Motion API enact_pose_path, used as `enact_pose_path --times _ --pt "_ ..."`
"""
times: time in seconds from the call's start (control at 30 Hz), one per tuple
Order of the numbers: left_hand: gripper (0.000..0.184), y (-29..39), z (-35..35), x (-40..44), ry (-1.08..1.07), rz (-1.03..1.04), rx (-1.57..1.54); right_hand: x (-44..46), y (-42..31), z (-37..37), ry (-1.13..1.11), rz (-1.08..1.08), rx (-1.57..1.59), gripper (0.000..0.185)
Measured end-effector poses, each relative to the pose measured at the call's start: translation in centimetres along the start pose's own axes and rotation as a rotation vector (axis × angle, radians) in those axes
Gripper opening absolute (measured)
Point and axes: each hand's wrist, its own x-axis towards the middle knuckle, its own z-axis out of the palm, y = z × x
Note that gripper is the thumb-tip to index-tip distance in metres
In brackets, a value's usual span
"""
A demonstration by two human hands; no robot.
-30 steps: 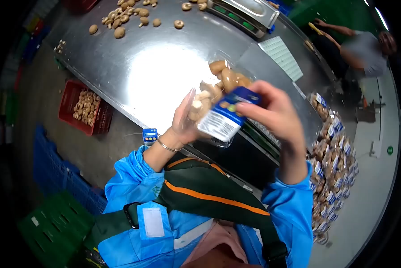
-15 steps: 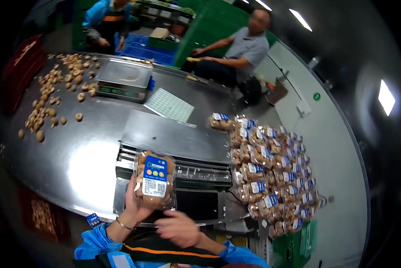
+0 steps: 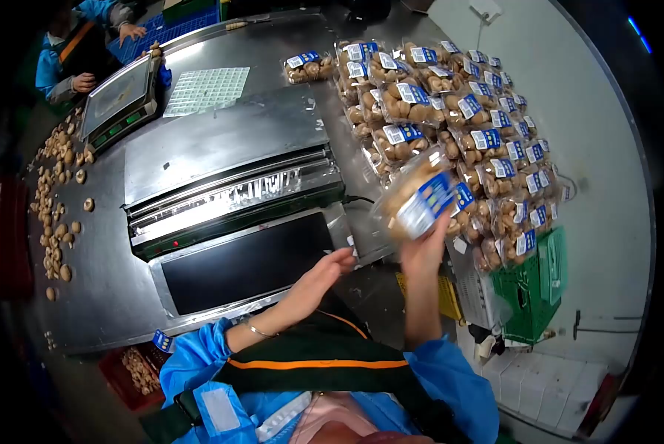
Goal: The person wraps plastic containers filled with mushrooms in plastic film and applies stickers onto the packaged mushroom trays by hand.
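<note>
My right hand (image 3: 425, 250) grips a clear-wrapped tray of brown mushrooms (image 3: 415, 194) with a blue and white label. The pack is tilted and smeared by motion, in front of the pile of packs (image 3: 487, 140) on the table's right side. My left hand (image 3: 318, 280), with a bracelet at the wrist, holds nothing. Its fingers are loosely stretched out near the right front corner of the wrapping machine, whose dark plate (image 3: 249, 263) lies to its left.
A scale (image 3: 121, 100) and a light-coloured sheet of labels (image 3: 207, 90) lie behind the wrapping machine. Loose mushrooms (image 3: 54, 214) spread over the left of the table. A co-worker's hand (image 3: 132, 31) is at the far left. Green crates (image 3: 528, 296) stand low at the right.
The mushroom pack has passed from my left hand to my right hand and moved right to the pile. My left hand has come away from it. The view has turned right.
</note>
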Motion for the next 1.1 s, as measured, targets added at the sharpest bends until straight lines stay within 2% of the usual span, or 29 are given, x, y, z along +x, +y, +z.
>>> enact_pose_path --times 0.03,0.1,0.17,0.2,0.23,0.3,0.37,0.4,0.43,0.5,0.6,0.63,0.67,0.7,0.73,0.77,0.8,0.83,0.87,0.9,0.93,0.97,1.03,1.1 --pt "0.043 -0.6 0.9 1.2 -0.013 -0.015 0.021 3.4 -1.9 -1.0 0.007 -0.082 -0.031 0.055" --pt "0.035 -1.7 2.1 4.0 -0.016 -0.020 0.063 11.1 -3.8 -4.5 0.113 -0.048 0.003 0.052" --pt "0.026 -2.4 3.5 5.6 0.102 -0.022 0.027 16.4 -4.2 -5.3 0.307 0.031 -0.136 0.047" --pt "0.025 -2.1 3.8 6.0 0.147 -0.020 -0.023 17.2 -3.9 -4.3 0.252 0.045 -0.128 0.031" --pt "0.024 -1.8 4.0 6.0 0.183 -0.018 -0.076 18.0 -3.5 -3.4 0.196 0.059 -0.120 0.025" --pt "0.020 -1.9 3.5 5.7 0.325 0.024 -0.092 22.9 -2.7 -7.9 0.227 0.195 -0.097 0.019" --pt "0.019 -2.4 2.4 4.7 0.458 0.049 -0.077 23.0 -2.7 -7.9 0.228 0.219 -0.045 0.017" --pt "0.018 -2.5 2.0 4.3 0.539 0.060 -0.109 22.6 -3.1 -7.8 0.223 0.223 -0.093 0.025" --pt "0.017 -2.7 1.3 3.7 0.568 0.051 -0.070 22.9 -3.5 -8.5 0.145 0.250 -0.155 0.024" --pt "0.018 -2.0 0.8 2.5 0.608 0.024 -0.061 19.9 -4.6 -6.2 0.223 0.227 -0.099 0.028" --pt "0.026 2.3 -0.4 -1.5 0.403 -0.007 0.526 18.5 -5.6 -5.8 0.314 0.107 -0.193 0.032" --pt "0.041 2.8 -2.0 -3.8 0.187 0.225 0.887 18.3 -6.1 -6.1 0.329 0.096 -0.189 0.033" --pt "0.056 5.3 -2.3 -6.4 -0.031 0.096 1.001 16.9 -6.5 -5.2 0.310 -0.009 -0.335 0.037" --pt "0.060 8.1 -2.4 -8.6 -0.178 0.000 0.813 14.9 -6.7 -3.7 0.284 -0.115 -0.481 0.042" --pt "0.062 11.2 -1.8 -10.6 -0.243 -0.168 0.744 12.9 -6.2 -2.3 0.154 -0.211 -0.646 0.039" --pt "0.064 12.9 -1.5 -12.4 -0.325 -0.008 0.636 10.5 -5.1 -0.9 0.023 -0.305 -0.805 0.036" --pt "0.056 14.6 -1.2 -13.7 -0.483 0.127 0.652 8.1 -3.7 0.0 -0.108 -0.399 -0.959 0.034" --pt "0.048 15.5 -0.7 -13.9 -0.666 0.525 0.633 6.0 -2.0 0.4 -0.231 -0.389 -1.008 0.030" --pt "0.043 16.0 -0.2 -14.7 -0.832 0.721 0.645 4.1 -0.1 -0.3 -0.319 -0.294 -1.084 0.029" --pt "0.044 16.4 0.4 -15.5 -0.829 0.841 0.644 1.9 1.5 -0.2 -0.416 -0.232 -1.157 0.025" --pt "0.038 17.7 1.4 -14.9 -0.840 0.986 0.544 0.4 3.2 -0.4 -0.569 -0.311 -1.189 0.024" --pt "0.044 19.0 2.8 -13.8 -0.820 1.170 0.523 -0.7 4.5 -0.7 -0.679 -0.429 -1.290 0.022" --pt "0.047 20.9 2.2 -13.5 -0.999 1.102 0.570 -2.1 5.3 0.7 -0.959 -0.451 -1.286 0.020" --pt "0.054 23.1 -0.7 -12.6 -1.168 0.817 0.550 -2.2 6.2 0.7 -1.006 -0.438 -1.285 0.022"
